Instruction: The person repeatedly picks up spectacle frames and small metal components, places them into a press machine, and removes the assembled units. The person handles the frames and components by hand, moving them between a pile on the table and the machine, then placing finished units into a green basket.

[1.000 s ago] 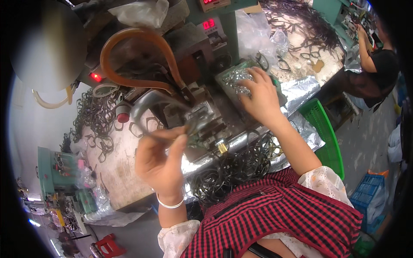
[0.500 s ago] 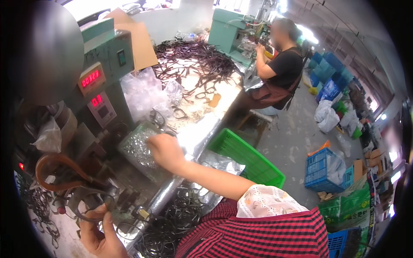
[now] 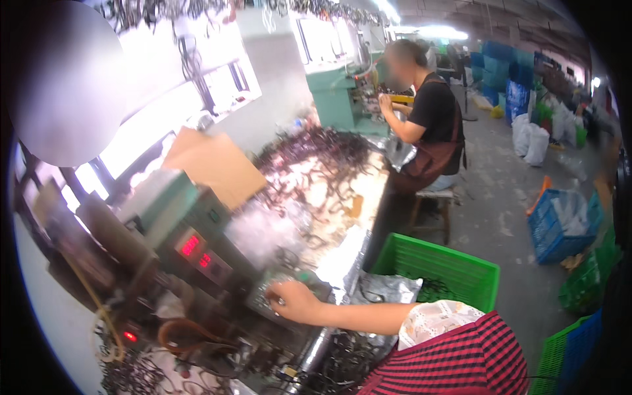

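My right hand reaches forward over the bench, its fingers curled on a clear bag of small parts beside a green machine with red number displays. The picture is blurred, so I cannot tell whether the fingers grip anything. My right sleeve is red-and-black checked with a white cuff. My left hand is out of the picture.
A green crate stands on the floor to my right. Black cable loops cover the bench beyond, and more lie near me. Another person sits on a stool at a further green machine. A blue crate and sacks stand behind.
The view has swung up and to the right, away from the bench. My left hand, low on the left before, has left the picture. My right hand stays on the bag.
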